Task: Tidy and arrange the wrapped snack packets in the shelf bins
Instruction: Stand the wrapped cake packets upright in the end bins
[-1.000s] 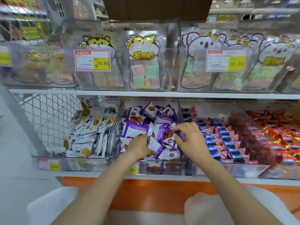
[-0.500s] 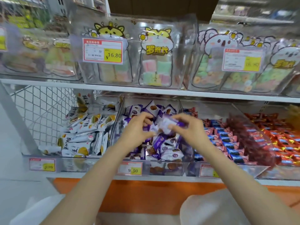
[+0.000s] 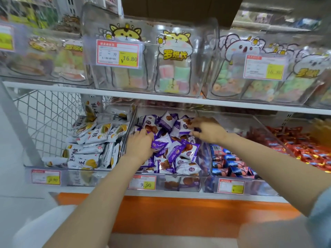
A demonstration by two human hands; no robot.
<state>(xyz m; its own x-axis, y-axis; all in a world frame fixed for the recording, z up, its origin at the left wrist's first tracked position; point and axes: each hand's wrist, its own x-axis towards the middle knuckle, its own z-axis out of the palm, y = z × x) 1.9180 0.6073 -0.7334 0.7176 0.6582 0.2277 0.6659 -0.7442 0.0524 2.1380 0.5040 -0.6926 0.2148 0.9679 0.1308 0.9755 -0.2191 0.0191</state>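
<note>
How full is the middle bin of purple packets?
Fairly full: purple packets heap several deep across the clear bin; no bare floor shows.

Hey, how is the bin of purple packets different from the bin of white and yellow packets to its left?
The purple packets lie in a jumbled heap; a few white and yellow packets stand on edge near the front. The left hand and right hand are both among the purple packets; neither touches the white ones. Both sit in clear bins on one shelf.

Left hand point(image 3: 138, 147), right hand point(image 3: 207, 130) apart, down among purple packets point(image 3: 176, 152) (middle bin point(image 3: 204, 181))
</note>
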